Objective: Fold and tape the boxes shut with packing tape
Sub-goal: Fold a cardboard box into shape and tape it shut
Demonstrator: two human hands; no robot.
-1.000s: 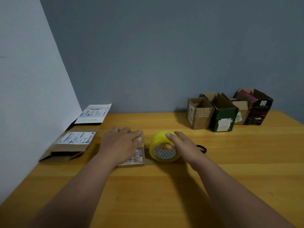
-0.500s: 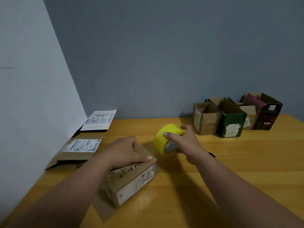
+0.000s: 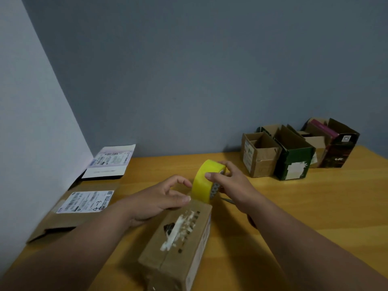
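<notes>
A small brown cardboard box (image 3: 178, 244) lies on the wooden table (image 3: 294, 206) in front of me, its flaps folded shut and torn white tape remnants along its top seam. My right hand (image 3: 233, 185) grips a yellow roll of packing tape (image 3: 204, 180) held on edge just beyond the box's far end. My left hand (image 3: 159, 198) hovers over the box's far left corner, its fingers curled loosely with the fingertips close to the roll; whether they touch it I cannot tell.
Two flattened boxes with shipping labels (image 3: 84, 203) (image 3: 110, 161) lie along the left wall. Several open boxes, one brown (image 3: 259, 154), one green (image 3: 294, 160) and one dark (image 3: 338, 148), stand at the back right. A dark thin object (image 3: 227, 200) peeks out under my right wrist.
The box has been pulled closer and turned lengthwise. My right hand lifted the tape roll from the table and carried it over to the box's far end. My left hand left the box top and reached toward the roll.
</notes>
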